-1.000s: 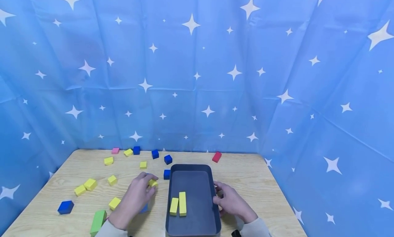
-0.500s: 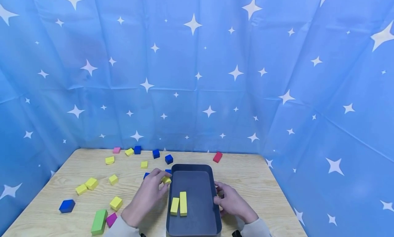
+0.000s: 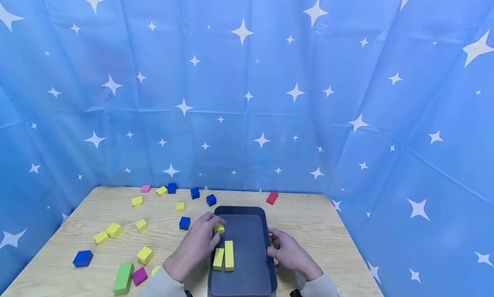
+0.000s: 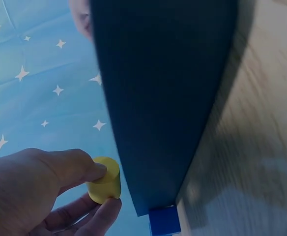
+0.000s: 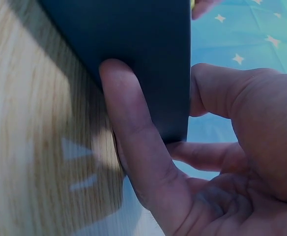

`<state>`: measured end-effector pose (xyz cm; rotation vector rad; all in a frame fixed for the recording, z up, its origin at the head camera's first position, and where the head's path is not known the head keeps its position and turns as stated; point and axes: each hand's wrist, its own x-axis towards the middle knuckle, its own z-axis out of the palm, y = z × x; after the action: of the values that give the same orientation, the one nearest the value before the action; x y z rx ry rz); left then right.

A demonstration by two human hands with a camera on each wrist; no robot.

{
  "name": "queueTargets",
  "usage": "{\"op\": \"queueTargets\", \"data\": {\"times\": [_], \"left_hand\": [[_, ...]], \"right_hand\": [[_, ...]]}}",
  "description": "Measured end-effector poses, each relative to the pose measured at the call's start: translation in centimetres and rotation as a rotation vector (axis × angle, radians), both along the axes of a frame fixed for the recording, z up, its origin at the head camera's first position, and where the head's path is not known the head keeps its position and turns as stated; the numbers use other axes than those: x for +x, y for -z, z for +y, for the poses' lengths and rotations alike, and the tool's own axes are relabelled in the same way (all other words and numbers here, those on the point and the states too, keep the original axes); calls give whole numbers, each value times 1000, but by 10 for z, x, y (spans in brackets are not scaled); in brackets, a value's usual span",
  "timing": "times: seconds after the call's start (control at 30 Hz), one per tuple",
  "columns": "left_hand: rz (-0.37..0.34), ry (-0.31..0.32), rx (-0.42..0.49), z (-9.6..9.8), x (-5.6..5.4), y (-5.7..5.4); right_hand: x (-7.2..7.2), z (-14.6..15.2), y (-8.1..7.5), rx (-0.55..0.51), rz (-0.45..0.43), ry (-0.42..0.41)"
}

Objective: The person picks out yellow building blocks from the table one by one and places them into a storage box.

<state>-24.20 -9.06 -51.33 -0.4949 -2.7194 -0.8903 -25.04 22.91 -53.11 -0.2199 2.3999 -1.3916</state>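
Note:
My left hand (image 3: 194, 243) pinches a yellow cylinder block (image 4: 106, 189) between thumb and fingers, just inside the far left corner of a dark grey tray (image 3: 252, 254). In the left wrist view the cylinder is beside the tray's rim. With the thumb over the rim and a finger along the outer wall, my right hand (image 3: 291, 253) grips the tray's right side. Two yellow blocks, a shorter one (image 3: 218, 259) and a longer one (image 3: 229, 256), lie side by side in the left part of the tray.
Left of the tray several yellow blocks (image 3: 145, 255) and blue cubes (image 3: 185, 223) are scattered on the wooden table (image 3: 316, 228). A green block (image 3: 123, 278) and a magenta cube (image 3: 140, 276) lie near left. A red block (image 3: 272, 197) lies at the back, before a starry blue curtain (image 3: 247, 74).
My left hand has carried the yellow cylinder block rightward from the table to over the tray, uncovering a blue cube and a magenta cube. My right hand stays on the tray.

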Motion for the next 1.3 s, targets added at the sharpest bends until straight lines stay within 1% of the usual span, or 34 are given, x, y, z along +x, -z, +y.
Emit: {"op": "queueTargets", "data": {"times": [0.2,0.3,0.5,0.7,0.93,1.03,1.17,1.3], "left_hand": [[7,33,-30,1,-2,4],[17,57,-48,0,-2,4],[28,97,-93,-3,-4,3],[29,129,-138,-4,-5,2],[37,169,-148,-6,-6,-3],[39,166,-158,-6,-5,-2],[44,142,-174,-7,-5,-1],[48,121,-179,-8,-4,-4]], "right_hand": [[1,-1,-1,10,3,3],[1,-1,-1,14,10,-4],[1,-1,-2,15,36,-24],[2,-1,-3,8,30,-25],[2,0,-2,3,25,-27],[2,0,-2,3,24,-27],[2,0,-3,1,24,-27],[2,0,-3,-4,25,-28]]}}
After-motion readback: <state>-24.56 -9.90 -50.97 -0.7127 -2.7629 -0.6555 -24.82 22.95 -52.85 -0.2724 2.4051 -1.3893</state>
